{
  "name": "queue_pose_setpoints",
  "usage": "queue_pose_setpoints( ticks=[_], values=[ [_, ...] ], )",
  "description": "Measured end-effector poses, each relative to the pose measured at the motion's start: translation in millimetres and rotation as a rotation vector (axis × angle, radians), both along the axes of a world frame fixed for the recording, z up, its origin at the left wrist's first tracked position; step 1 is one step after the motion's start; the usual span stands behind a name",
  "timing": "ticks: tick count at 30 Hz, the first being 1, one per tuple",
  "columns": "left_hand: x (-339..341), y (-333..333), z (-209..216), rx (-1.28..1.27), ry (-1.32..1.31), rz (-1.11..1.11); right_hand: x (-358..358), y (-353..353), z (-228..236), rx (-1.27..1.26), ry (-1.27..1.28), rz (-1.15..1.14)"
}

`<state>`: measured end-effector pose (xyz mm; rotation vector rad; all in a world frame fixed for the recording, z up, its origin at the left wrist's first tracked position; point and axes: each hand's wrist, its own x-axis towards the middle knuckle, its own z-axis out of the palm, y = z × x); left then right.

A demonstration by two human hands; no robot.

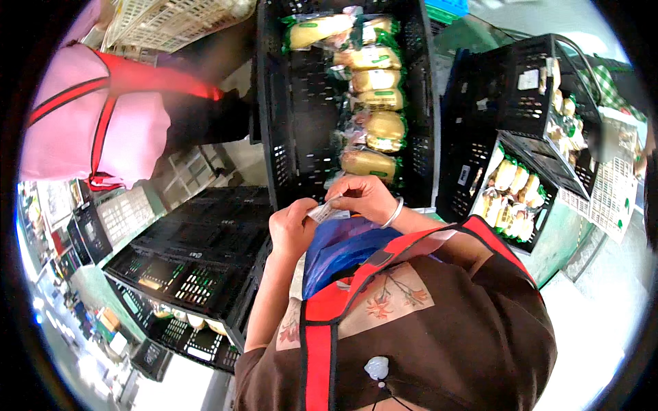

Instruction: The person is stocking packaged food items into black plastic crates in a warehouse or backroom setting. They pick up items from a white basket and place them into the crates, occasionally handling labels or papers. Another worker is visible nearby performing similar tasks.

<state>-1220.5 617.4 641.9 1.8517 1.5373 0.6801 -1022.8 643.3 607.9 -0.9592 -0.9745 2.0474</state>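
Just in front of my body, my left hand (290, 227) and my right hand (369, 198) pinch a small white paper label (323, 209) between them. Dark marks show on the label. Right beyond my hands stands a black plastic crate (279, 103). Along its right side lies a row of pale yellow produce in clear bags with green print; the nearest bagged piece (370, 164) is close to my right hand. A white bangle (393, 213) circles my right wrist.
Black crates (199, 226) are stacked to my left. At right, more black crates (480, 116) stand beside a crate holding bagged produce (507, 195). A person in pink with red straps (130, 130) is at the far left, near a pale woven basket (171, 24).
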Motion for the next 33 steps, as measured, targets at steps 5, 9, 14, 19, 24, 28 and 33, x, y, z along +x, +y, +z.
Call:
queue_pose_setpoints(
  ticks=[5, 9, 14, 19, 24, 28, 33],
  values=[
    [-4.2, -13.7, 3.9, 0.094, 0.189, 0.021, 30.3, 15.3, 11.0, 0.089, -0.350, -0.499],
    [-20.9, -9.2, 12.4, 0.189, 0.174, -0.039, 103.2, 74.0, -44.0, 0.600, -1.255, -0.216],
    [-23.8, -16.6, 12.4, -0.011, 0.269, -0.052, 102.8, 91.7, -116.1, 0.777, -1.533, 0.268],
    [-28.0, -16.8, 1.4, -0.039, 0.300, -0.087, 99.0, 101.6, -133.9, 0.817, -1.669, 0.283],
    [-20.6, -15.2, 1.0, -0.270, 0.211, 0.050, 91.0, 106.1, -129.5, 0.780, -1.657, 0.141],
    [-15.4, -9.8, 10.4, -0.309, 0.212, 0.078, 100.9, 113.1, -147.3, 0.683, -1.485, 0.326],
    [-19.9, -13.7, 3.2, -0.121, 0.193, 0.035, 67.1, 98.9, -104.3, 0.830, -1.161, 0.118]
  ],
)
